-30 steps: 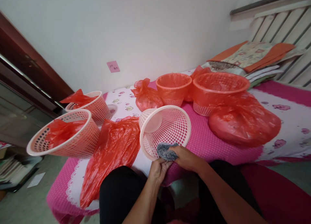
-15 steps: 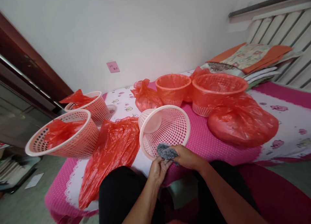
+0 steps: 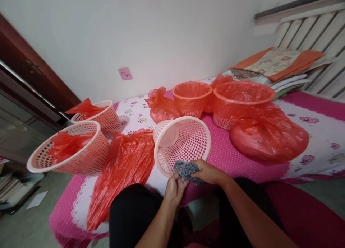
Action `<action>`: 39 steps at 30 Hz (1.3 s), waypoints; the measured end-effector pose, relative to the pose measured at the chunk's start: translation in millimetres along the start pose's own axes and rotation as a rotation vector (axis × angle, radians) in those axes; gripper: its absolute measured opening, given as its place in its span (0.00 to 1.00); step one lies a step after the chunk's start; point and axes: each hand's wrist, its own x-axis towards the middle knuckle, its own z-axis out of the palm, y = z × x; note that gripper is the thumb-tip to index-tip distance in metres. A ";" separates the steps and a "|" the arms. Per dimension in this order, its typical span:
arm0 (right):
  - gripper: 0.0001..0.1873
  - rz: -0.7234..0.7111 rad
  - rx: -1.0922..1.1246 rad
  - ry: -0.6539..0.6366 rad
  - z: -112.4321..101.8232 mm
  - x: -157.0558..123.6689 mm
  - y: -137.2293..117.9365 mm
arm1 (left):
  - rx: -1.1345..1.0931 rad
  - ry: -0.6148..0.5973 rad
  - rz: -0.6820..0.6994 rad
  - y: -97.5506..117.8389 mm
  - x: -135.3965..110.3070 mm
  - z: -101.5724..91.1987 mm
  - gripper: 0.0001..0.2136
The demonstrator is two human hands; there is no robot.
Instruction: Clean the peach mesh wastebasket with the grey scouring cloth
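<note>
Pinches cloth [image 3: 186,170] in right hand [image 3: 208,172], basket [image 3: 172,135] by rim [image 3: 156,153] in left hand [image 3: 175,190]. Faces basket mouth-on, its long axis leading away leftward.

Baskets [image 3: 188,144], bags [image 3: 124,162] on patterned cover [image 3: 225,153]

On the bed [image 3: 221,156] we list: central, a tipped basket [image 3: 183,144], mouth towards us, cloth [image 3: 185,169] at its near rim; left, a spread bag [image 3: 125,169], then two bag-holding baskets [image 3: 101,153]; behind, rightward, two lined baskets [image 3: 225,122]; right, another bag [image 3: 269,144] before folded textiles [image 3: 283,63].
</note>
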 end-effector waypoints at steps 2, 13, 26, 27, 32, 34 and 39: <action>0.10 0.018 0.063 -0.014 -2.4 0.0 4.2 | 0.018 -0.006 0.007 0.7 -0.6 2.8 0.07; 0.12 0.161 0.169 -0.005 -52.2 -25.7 26.3 | 0.015 0.045 0.022 3.2 0.9 0.7 0.05; 0.17 0.116 0.186 0.270 -64.7 -25.7 46.1 | 0.080 0.231 0.227 -1.0 4.9 0.5 0.12; 0.17 0.112 0.181 0.267 -64.8 -26.0 46.5 | 0.071 0.249 0.226 -0.9 5.3 -0.3 0.10; 0.20 0.095 0.191 0.255 -67.6 -28.7 48.4 | 0.039 0.278 0.124 3.8 2.1 -2.2 0.08; 0.21 0.095 0.198 0.254 -66.9 -28.9 48.6 | 0.024 0.195 0.051 5.5 -0.9 0.6 0.10; 0.21 0.108 0.266 0.232 -60.2 -28.7 46.6 | 0.033 0.089 0.151 3.2 -2.1 8.3 0.10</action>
